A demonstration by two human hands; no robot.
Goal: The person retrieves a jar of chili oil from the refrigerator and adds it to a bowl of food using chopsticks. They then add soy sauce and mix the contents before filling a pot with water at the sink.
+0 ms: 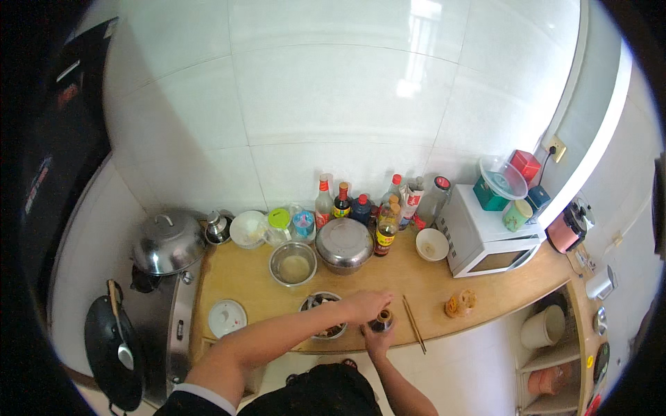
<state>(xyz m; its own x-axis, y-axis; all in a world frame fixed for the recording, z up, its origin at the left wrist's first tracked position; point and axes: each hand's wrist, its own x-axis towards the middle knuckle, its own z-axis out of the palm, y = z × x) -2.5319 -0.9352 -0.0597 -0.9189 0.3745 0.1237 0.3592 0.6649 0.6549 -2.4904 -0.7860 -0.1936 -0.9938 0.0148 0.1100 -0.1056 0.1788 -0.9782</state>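
A dark glass sauce bottle (381,323), its mouth facing up, stands at the counter's front edge with my right hand (378,340) wrapped around it. Just above the bottle's mouth is my left hand (367,306), its fingertips bent together; whether they hold a cap cannot be seen. My left forearm crosses over a bowl (338,332) of dark food pieces with a metal utensil in it, hiding its middle. To the right of the bottle lies a pair of wooden chopsticks (414,325). An open jar (460,303) with orange contents is farther right.
Behind are a steel bowl of pale liquid (293,264), an upturned steel basin (344,243), several sauce bottles (386,236), a white bowl (432,244) and a microwave (489,234). At left are a white lid or dish (227,318), a domed steel lid (169,244) and a wok (112,348).
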